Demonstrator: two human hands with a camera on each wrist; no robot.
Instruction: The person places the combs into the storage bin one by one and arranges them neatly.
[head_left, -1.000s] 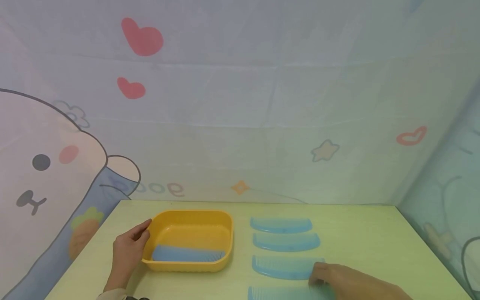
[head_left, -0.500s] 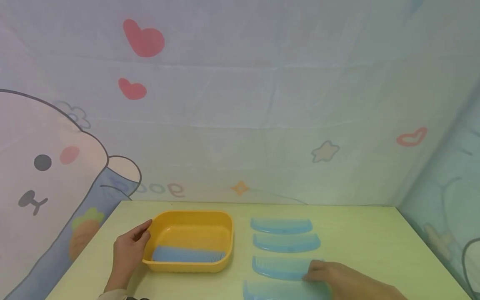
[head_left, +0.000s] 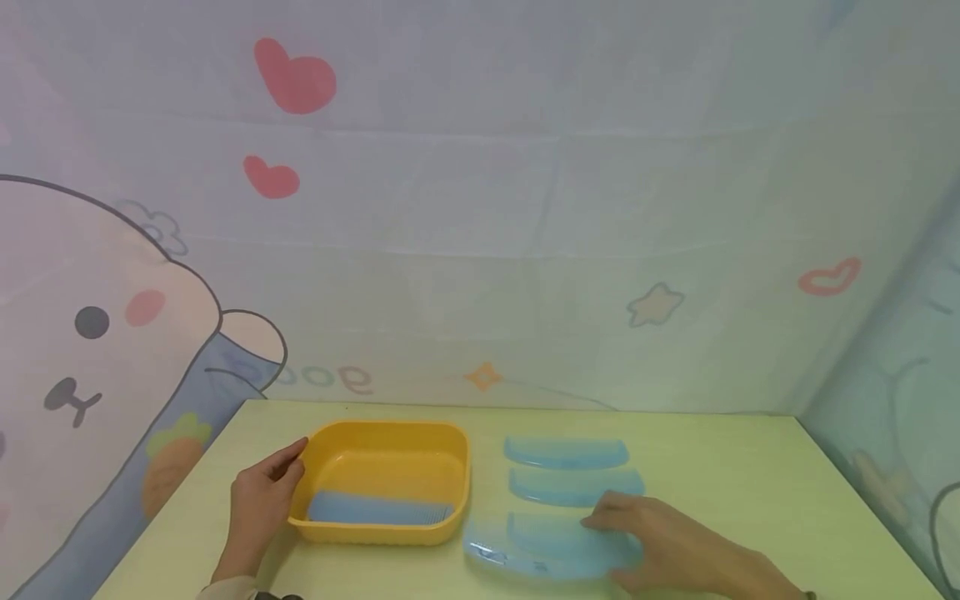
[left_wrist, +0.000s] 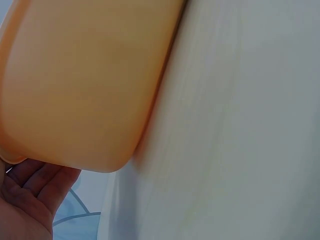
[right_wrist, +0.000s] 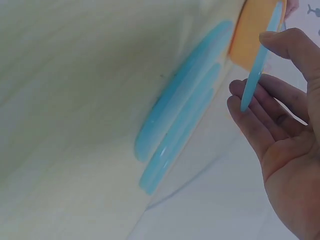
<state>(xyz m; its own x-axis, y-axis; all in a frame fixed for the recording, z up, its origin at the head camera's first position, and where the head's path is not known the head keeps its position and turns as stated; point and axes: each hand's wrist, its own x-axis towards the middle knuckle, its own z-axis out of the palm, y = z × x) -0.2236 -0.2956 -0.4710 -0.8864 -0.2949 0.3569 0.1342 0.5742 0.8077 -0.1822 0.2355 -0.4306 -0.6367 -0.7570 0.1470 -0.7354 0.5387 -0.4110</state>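
My left hand (head_left: 258, 504) pinches the left rim of a yellow plastic basin (head_left: 397, 435); fingers show at its rim in the left wrist view. One blue comb (head_left: 375, 508) lies inside along the basin's near wall. My right hand (head_left: 667, 542) holds another blue comb (head_left: 491, 550) between thumb and fingers, raised off the table. That comb (right_wrist: 257, 70) is seen edge-on in the right wrist view. Behind it lies a comb (head_left: 551, 527), partly covered by the hand and the held comb. Two more, a far comb (head_left: 566, 452) and a middle comb (head_left: 573, 487), lie parallel further back.
The pale yellow-green table (head_left: 735, 475) ends at a printed cloth backdrop (head_left: 450, 208) with hearts and a bear. A second cloth side (head_left: 900, 375) hangs at the right. A thin dark cable (head_left: 933, 533) curves at the right edge.
The right hand has picked up the nearest comb and moved it up and to the left, towards the basin. The left hand and the basin hold their place.
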